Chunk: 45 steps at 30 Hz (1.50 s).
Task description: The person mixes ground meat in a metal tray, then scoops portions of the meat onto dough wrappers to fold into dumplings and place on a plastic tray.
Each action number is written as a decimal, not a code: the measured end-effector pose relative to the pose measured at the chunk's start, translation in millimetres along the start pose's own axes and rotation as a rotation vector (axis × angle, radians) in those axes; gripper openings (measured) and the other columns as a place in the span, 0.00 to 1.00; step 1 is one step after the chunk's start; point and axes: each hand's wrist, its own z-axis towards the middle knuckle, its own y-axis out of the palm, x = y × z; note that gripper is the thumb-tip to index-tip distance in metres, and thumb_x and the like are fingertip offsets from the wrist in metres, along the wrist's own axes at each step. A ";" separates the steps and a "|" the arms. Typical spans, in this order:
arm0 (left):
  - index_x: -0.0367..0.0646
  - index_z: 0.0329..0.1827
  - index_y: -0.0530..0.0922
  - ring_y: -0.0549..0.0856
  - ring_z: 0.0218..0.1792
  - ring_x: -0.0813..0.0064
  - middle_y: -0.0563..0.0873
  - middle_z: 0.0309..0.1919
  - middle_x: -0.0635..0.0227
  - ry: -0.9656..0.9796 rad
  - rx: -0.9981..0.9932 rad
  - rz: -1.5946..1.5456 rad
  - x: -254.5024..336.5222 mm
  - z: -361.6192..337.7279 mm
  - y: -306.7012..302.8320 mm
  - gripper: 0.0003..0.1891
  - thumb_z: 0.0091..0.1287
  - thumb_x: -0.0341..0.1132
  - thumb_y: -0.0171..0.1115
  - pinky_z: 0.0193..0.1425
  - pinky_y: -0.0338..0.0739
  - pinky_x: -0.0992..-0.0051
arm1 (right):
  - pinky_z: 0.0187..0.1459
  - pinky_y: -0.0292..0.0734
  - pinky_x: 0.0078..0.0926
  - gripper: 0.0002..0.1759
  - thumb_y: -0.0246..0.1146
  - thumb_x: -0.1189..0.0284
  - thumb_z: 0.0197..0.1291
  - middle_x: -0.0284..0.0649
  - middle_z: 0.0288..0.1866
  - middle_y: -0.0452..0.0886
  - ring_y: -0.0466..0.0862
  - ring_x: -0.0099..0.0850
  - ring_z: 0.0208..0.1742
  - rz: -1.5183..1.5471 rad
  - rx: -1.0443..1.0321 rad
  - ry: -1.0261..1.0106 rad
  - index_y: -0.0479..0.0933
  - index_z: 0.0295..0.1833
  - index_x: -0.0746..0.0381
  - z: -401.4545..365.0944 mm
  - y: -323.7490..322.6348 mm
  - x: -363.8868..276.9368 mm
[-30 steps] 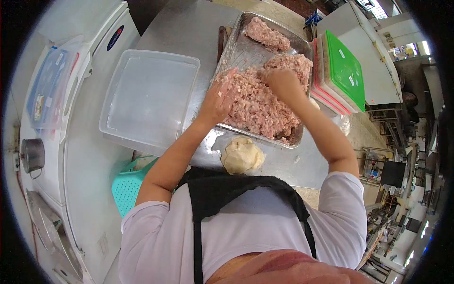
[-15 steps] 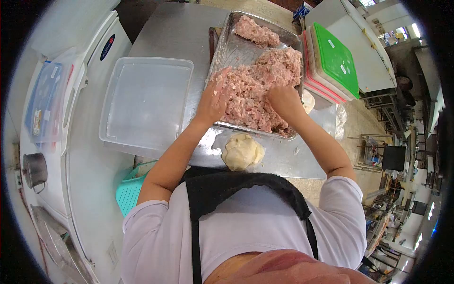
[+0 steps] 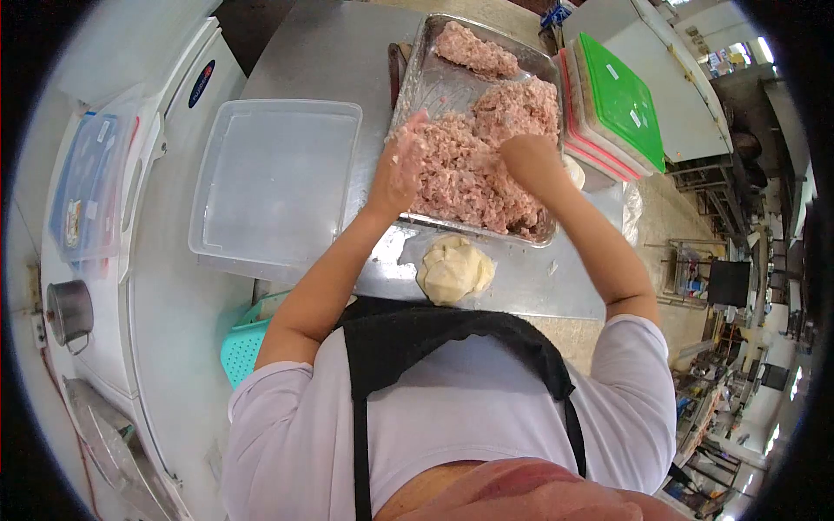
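A large mass of pink ground meat (image 3: 465, 178) fills much of a metal tray (image 3: 430, 87), with a separate log of meat (image 3: 475, 49) at its far end. My left hand (image 3: 399, 169) is at the left side of the mass, fingers stretched out and flecked with meat. On the right, my right hand (image 3: 528, 162) is curled down against the meat, its fingertips hidden. Between the tray and my body sits a pale yellow lump of dough (image 3: 453, 270) on clear plastic.
A translucent plastic container (image 3: 274, 178) stands left of the tray on the metal table (image 3: 313, 52). Stacked tubs with a green lid (image 3: 618, 102) are to the right. A teal basket (image 3: 246, 347) sits below the left table edge, beside a white refrigerator (image 3: 187, 304).
My left hand has lifted slightly off the meat's edge. The right hand has shifted a little away from me. The whole view has moved slightly.
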 end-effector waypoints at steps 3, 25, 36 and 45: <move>0.37 0.70 0.62 0.70 0.67 0.55 0.71 0.66 0.51 -0.112 0.053 -0.204 -5.4 1.9 2.8 0.24 0.77 0.40 0.33 0.72 0.61 0.63 | 0.29 0.79 0.41 0.12 0.60 0.66 0.56 0.46 0.26 0.82 0.85 0.42 0.30 -0.007 0.083 0.028 0.81 0.26 0.61 -25.7 -30.3 25.7; 0.38 0.68 0.67 0.74 0.66 0.61 0.76 0.63 0.55 0.058 -0.067 -0.135 -2.0 -0.1 5.7 0.24 0.78 0.43 0.36 0.70 0.65 0.66 | 0.33 0.78 0.44 0.21 0.56 0.53 0.64 0.46 0.30 0.84 0.85 0.46 0.34 0.247 -0.131 0.471 0.81 0.34 0.60 -90.2 28.0 -1.4; 0.40 0.69 0.66 0.75 0.64 0.56 0.76 0.63 0.53 -0.033 -0.084 -0.046 -0.4 4.7 3.7 0.25 0.77 0.44 0.35 0.66 0.68 0.64 | 0.31 0.76 0.45 0.25 0.53 0.49 0.64 0.46 0.27 0.83 0.84 0.46 0.31 0.270 -0.162 0.289 0.80 0.31 0.59 -122.1 39.2 19.1; 0.38 0.70 0.64 0.73 0.67 0.55 0.74 0.65 0.53 0.087 -0.068 0.033 0.1 2.5 5.2 0.23 0.75 0.36 0.37 0.70 0.64 0.64 | 0.29 0.75 0.39 0.23 0.59 0.50 0.62 0.41 0.23 0.81 0.83 0.42 0.28 0.228 -0.114 0.217 0.79 0.26 0.58 -144.3 9.5 35.1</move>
